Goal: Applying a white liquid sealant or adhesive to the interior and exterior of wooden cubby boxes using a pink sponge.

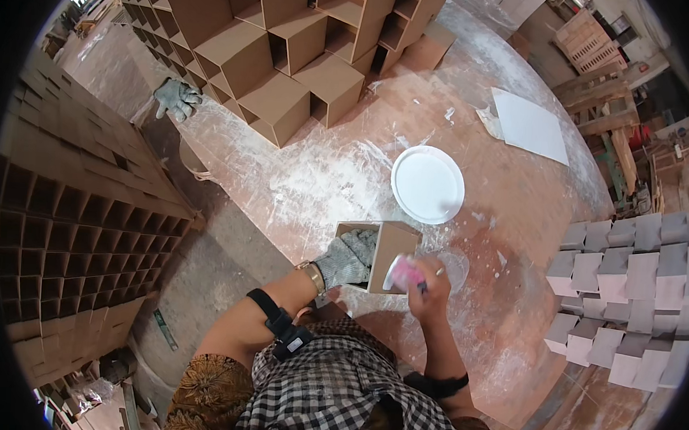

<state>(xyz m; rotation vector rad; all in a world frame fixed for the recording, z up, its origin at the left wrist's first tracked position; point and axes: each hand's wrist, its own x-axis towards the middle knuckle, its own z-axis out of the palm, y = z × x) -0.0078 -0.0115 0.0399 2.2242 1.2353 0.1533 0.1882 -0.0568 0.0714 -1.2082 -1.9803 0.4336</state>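
My left hand [348, 258], in a grey knit glove, reaches inside an open brown square box [393, 252] and holds it on the dusty round table [339, 176]. My right hand [426, 285], bare, is closed around a pink sponge-like pad [404, 274] pressed against the box's outer side. A white round dish of white liquid [428, 184] sits just beyond the box.
Stacks of the same brown open boxes [291, 49] rise at the far side of the table, and a wall of them [80, 201] stands to my left. Grey-white coated boxes [628, 296] are stacked on the right. A white sheet [530, 125] lies far right. A loose grey glove [177, 97] rests far left.
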